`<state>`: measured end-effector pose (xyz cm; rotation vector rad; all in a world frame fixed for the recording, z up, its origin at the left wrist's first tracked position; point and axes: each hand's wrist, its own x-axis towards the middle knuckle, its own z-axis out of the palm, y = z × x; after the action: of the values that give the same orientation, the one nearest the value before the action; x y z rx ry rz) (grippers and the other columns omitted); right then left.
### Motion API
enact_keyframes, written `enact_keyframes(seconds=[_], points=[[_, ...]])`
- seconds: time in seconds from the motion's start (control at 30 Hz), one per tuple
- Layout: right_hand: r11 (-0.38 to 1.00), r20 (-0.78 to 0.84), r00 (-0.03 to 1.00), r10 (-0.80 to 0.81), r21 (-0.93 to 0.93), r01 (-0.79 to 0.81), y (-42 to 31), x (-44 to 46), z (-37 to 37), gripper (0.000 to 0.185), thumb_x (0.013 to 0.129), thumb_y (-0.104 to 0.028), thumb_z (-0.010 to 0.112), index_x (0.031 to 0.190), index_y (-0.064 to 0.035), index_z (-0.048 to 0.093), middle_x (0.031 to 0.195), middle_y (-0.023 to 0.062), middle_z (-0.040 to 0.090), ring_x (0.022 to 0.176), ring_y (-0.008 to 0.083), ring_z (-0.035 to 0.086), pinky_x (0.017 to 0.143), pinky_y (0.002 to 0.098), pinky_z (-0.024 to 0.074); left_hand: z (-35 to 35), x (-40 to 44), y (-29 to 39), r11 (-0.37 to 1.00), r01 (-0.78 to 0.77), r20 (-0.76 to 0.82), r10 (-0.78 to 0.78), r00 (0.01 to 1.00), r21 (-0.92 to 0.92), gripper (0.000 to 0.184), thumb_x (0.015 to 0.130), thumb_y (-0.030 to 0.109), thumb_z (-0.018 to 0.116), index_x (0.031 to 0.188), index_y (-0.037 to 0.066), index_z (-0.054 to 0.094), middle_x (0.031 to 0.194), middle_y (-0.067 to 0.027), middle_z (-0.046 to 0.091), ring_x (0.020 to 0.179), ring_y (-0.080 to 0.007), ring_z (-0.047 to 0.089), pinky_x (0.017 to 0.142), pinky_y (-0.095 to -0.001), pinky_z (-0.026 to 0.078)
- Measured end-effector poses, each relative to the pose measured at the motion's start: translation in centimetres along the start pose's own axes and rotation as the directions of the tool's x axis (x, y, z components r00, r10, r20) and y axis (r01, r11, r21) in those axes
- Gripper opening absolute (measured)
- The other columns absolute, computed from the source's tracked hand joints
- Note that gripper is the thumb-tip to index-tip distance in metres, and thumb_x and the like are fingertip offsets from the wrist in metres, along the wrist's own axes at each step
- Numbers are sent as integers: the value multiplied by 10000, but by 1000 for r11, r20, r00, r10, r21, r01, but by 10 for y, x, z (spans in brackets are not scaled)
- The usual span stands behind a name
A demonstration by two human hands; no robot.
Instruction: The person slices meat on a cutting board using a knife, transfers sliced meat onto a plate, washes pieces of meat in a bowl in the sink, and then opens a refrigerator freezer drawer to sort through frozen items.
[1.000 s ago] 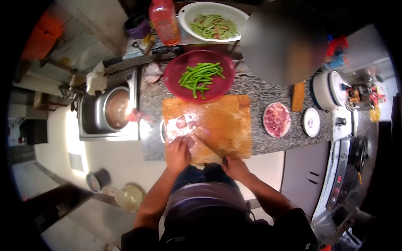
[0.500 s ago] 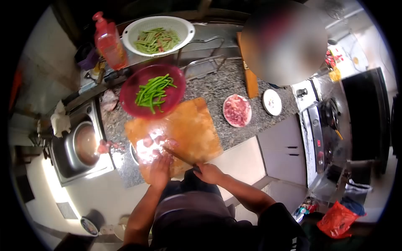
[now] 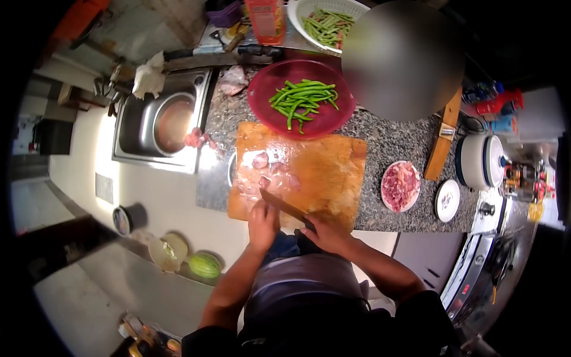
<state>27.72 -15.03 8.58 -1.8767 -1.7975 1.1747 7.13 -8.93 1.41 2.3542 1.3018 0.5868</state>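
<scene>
My right hand [image 3: 328, 233] is wrapped round the dark handle of a kitchen knife [image 3: 286, 208] at the near edge of the wooden cutting board [image 3: 333, 172]. The blade points up and left, its tip close to a small piece of meat [image 3: 264, 182]. My left hand [image 3: 263, 224] is at the board's near edge beside the blade, fingers bent and together; whatever is under them is hidden. More pale pink meat [image 3: 260, 159] lies on the wet left half of the board. Behind the board, a red plastic bowl [image 3: 262, 104] holds long green peppers [image 3: 303, 100].
Right of the board are a plate of cut meat [image 3: 400, 186], a small white plate [image 3: 447, 201], a wooden slicer [image 3: 439, 152] and a rice cooker [image 3: 479, 159]. Left is a steel sink [image 3: 134, 134], with reddish pieces [image 3: 197, 138] at its rim. A white colander [image 3: 297, 21] stands behind.
The camera view has turned, so the board and bowl appear further right. My left hand, earlier stretched over the board's near part, now has bent fingers. The knife stays in my right hand.
</scene>
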Motion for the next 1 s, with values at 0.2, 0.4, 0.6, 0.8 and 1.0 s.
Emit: enact_keyframes(seconds=[0.2,0.4,0.6,0.8,1.0], points=[[988,157,980,124,-109,-108,-6,12,-35,441,929,-422,503,1211,-88,568,1033,207,649,946,385,621,801,465,496,-2,1,-2,1000,-8,-90,9,996,11,311,762,-8,580,1068,30,617,1124,-181,556,1092,-382,530,936,-443,445],[963,371,912,178,-256,-84,-32,28,-42,484,964,-444,405,1294,-106,510,1037,210,653,970,398,618,821,477,486,-5,2,1,991,72,-43,-77,996,-110,332,768,17,631,1097,59,633,1093,-149,578,1066,-370,539,900,-424,464],[959,373,905,203,-264,-106,-22,35,-34,468,969,-413,419,1289,-84,506,1101,237,621,983,414,603,868,471,466,18,-2,-15,994,16,-167,-35,985,-111,324,758,32,654,1080,67,646,1047,-143,596,1018,-359,559,882,-419,469],[963,286,956,63,-268,16,-9,26,-31,458,963,-387,448,1310,-91,490,1031,230,649,959,407,618,836,485,477,21,-2,-22,989,-12,-196,-17,980,-147,235,733,28,648,964,67,651,1000,-144,605,960,-342,576,829,-397,484],[985,366,926,96,-171,-34,-58,101,-9,387,941,-319,519,1224,-55,544,1093,250,602,1023,408,581,858,466,469,23,-2,-24,975,-5,-218,-45,975,-224,236,714,12,634,949,38,644,955,-141,611,870,-342,579,757,-416,483]])
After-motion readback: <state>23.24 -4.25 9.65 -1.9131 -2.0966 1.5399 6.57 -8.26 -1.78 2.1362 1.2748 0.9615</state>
